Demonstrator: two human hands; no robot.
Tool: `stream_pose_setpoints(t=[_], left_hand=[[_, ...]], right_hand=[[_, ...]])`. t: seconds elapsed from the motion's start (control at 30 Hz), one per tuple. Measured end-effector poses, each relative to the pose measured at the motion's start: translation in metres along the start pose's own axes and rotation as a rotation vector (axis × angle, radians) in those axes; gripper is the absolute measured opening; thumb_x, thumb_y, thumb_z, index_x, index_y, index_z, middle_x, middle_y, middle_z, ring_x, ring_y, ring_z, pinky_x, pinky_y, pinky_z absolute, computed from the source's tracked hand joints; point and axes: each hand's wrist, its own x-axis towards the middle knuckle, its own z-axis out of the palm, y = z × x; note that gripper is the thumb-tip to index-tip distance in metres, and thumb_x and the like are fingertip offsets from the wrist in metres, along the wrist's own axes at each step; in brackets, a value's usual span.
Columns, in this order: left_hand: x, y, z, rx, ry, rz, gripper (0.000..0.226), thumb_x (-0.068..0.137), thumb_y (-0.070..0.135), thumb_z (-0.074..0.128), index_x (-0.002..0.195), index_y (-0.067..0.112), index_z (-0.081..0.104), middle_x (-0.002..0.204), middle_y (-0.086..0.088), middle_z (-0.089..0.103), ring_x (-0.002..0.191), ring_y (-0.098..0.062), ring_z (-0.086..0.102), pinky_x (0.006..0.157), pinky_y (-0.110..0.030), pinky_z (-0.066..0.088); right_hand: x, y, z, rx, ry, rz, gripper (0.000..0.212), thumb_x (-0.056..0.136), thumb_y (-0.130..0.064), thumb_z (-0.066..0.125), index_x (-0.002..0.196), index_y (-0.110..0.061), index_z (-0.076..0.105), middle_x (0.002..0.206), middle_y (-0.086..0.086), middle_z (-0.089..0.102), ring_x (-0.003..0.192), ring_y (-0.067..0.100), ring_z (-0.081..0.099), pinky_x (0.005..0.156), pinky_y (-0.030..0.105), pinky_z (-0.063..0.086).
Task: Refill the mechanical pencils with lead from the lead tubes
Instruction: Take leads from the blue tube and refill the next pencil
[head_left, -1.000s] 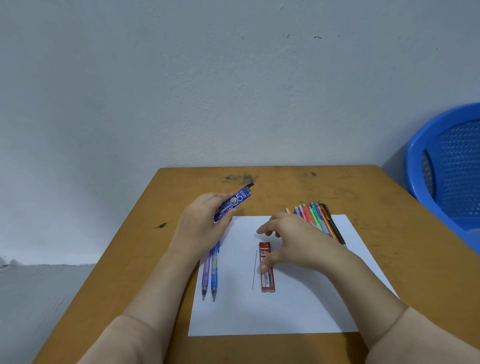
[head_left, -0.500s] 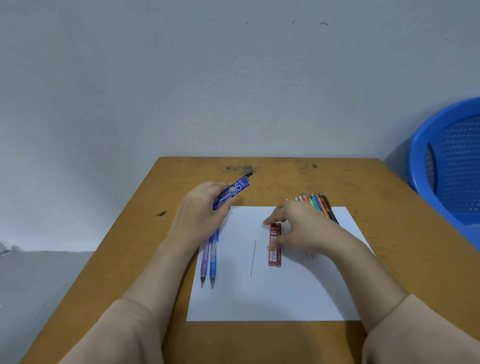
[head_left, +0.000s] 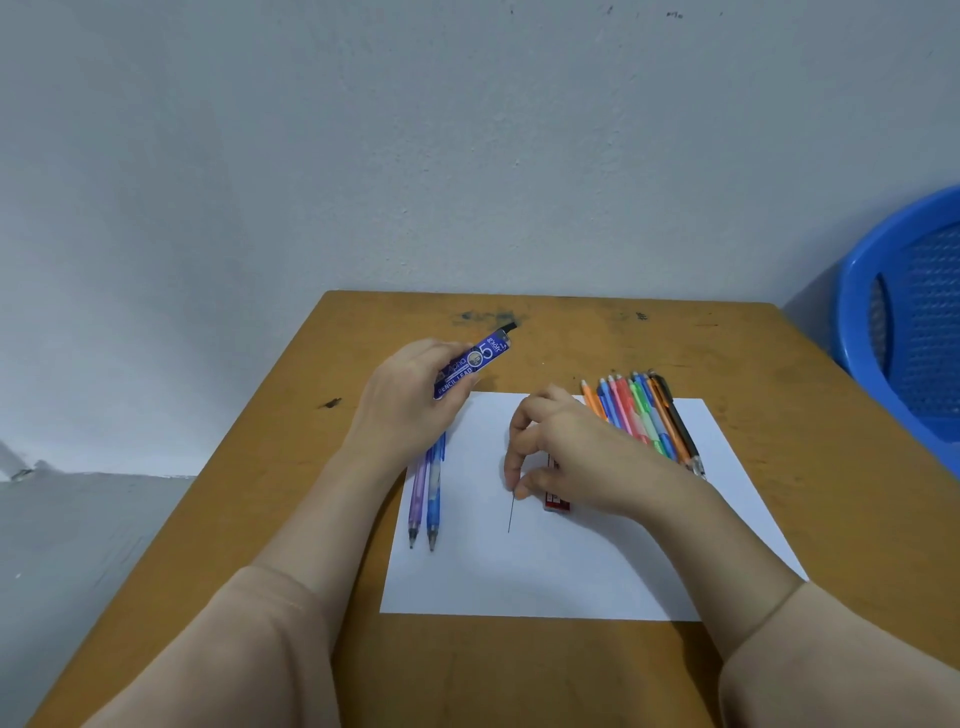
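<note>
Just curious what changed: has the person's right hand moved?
Yes: right hand went leftward over the paper, off the red lead tube onto the loose lead.

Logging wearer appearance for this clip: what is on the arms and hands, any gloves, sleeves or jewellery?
Bare hands, no gloves: neither the left hand nor the right hand shows a ring, watch or bracelet. The left sleeve and right sleeve are plain beige fabric without print, each ending in a simple edge on the forearm.
</note>
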Motion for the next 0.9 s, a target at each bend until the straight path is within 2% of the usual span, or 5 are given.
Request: stream_pose_setpoints(t=[0.1, 0.23, 0.4, 0.63, 0.9], left_hand=[[0.0, 0.001, -0.001, -0.01, 0.004, 0.007, 0.035, 0.087, 0.021, 0.068, 0.118, 0.007, 0.063, 0.105, -0.005, 0.068, 0.091, -0.017, 0.062, 0.071, -0.035, 0.055], [0.0, 0.001, -0.001, -0.011, -0.001, 0.004, 0.035, 0.087, 0.021, 0.069, 0.118, 0.007, 0.063, 0.105, -0.005, 0.067, 0.09, -0.017, 0.062, 0.071, -0.036, 0.055], [0.0, 0.002, -0.002, -0.008, -0.002, 0.005, 0.036, 0.087, 0.022, 0.068, 0.119, 0.007, 0.063, 0.106, -0.006, 0.067, 0.092, -0.017, 0.062, 0.072, -0.035, 0.055], [0.0, 0.001, -0.001, -0.024, -0.004, -0.017, 0.036, 0.087, 0.021, 0.068, 0.12, 0.006, 0.062, 0.107, -0.007, 0.067, 0.093, -0.019, 0.062, 0.073, -0.04, 0.056], [-0.001, 0.001, -0.001, -0.019, -0.005, -0.009, 0.035, 0.087, 0.021, 0.068, 0.119, 0.007, 0.063, 0.105, -0.007, 0.067, 0.091, -0.019, 0.062, 0.071, -0.041, 0.056]], right_hand=[[0.0, -0.002, 0.004, -0.035, 0.022, -0.013, 0.006, 0.085, -0.028, 0.068, 0.091, -0.026, 0.07, 0.103, -0.008, 0.05, 0.109, 0.009, 0.031, 0.094, 0.032, 0.038], [0.005, -0.005, 0.012, -0.156, 0.057, -0.054, 0.024, 0.09, -0.038, 0.059, 0.099, -0.017, 0.067, 0.107, -0.002, 0.055, 0.108, 0.015, 0.035, 0.091, 0.03, 0.036], [0.008, -0.007, 0.015, -0.178, 0.096, -0.047, 0.026, 0.093, -0.04, 0.054, 0.1, -0.017, 0.064, 0.106, -0.001, 0.055, 0.107, 0.014, 0.035, 0.09, 0.03, 0.037], [0.01, -0.005, 0.016, -0.013, 0.069, -0.028, 0.011, 0.09, -0.029, 0.062, 0.098, -0.021, 0.065, 0.104, -0.004, 0.053, 0.107, 0.012, 0.033, 0.092, 0.028, 0.036], [0.008, -0.011, 0.022, -0.178, 0.047, -0.091, 0.015, 0.092, -0.009, 0.048, 0.096, -0.019, 0.059, 0.101, 0.0, 0.05, 0.104, 0.017, 0.033, 0.088, 0.033, 0.038]])
